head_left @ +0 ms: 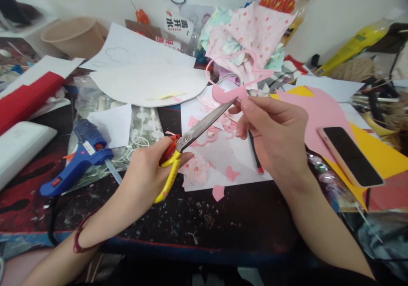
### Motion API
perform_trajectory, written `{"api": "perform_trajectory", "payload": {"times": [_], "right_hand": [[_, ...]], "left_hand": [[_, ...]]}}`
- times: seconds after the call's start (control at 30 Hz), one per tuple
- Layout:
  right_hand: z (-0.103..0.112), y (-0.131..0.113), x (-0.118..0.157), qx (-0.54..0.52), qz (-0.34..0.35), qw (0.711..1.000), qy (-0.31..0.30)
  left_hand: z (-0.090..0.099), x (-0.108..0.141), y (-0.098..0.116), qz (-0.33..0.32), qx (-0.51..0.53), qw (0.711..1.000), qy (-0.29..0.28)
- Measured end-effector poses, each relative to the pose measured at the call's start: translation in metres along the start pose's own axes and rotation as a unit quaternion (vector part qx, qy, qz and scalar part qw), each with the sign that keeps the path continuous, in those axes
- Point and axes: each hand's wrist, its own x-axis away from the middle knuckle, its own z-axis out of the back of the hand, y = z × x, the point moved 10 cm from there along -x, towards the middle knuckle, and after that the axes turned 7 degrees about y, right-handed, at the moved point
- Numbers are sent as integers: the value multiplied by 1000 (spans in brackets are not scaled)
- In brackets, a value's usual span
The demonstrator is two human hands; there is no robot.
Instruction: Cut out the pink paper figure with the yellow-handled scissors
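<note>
**Lot: Scissors and Pink Paper, Held Above Desk**

Left hand [143, 175] clenches yellow-handled steel scissors [197, 133]. Right hand [274, 137], fingers [251, 105] pinching a curling pink paper cutout [223, 94], hangs above a scrap-strewn white sheet [216, 160]. Risk: blades nicking those fingers if the hands drift together.

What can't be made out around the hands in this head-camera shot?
Head view:
- Scissors: the left hand covers part of the yellow handles, so the finger grip is hidden.
- Pink paper strip: the right hand hides part of it, so the blade contact is unclear.
- Dark thin tool: the right hand hides its upper part; its kind is unclear.
</note>
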Motion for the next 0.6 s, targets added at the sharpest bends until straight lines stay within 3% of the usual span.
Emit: {"api": "perform_trajectory", "payload": {"times": [0.23, 0.6], "right_hand": [[3, -6, 1, 44, 44, 998, 29], [4, -6, 1, 27, 39, 998, 34]], "left_hand": [[-1, -1, 0, 5, -9, 1000, -3], [0, -1, 0, 0, -10, 1000, -15]]}}
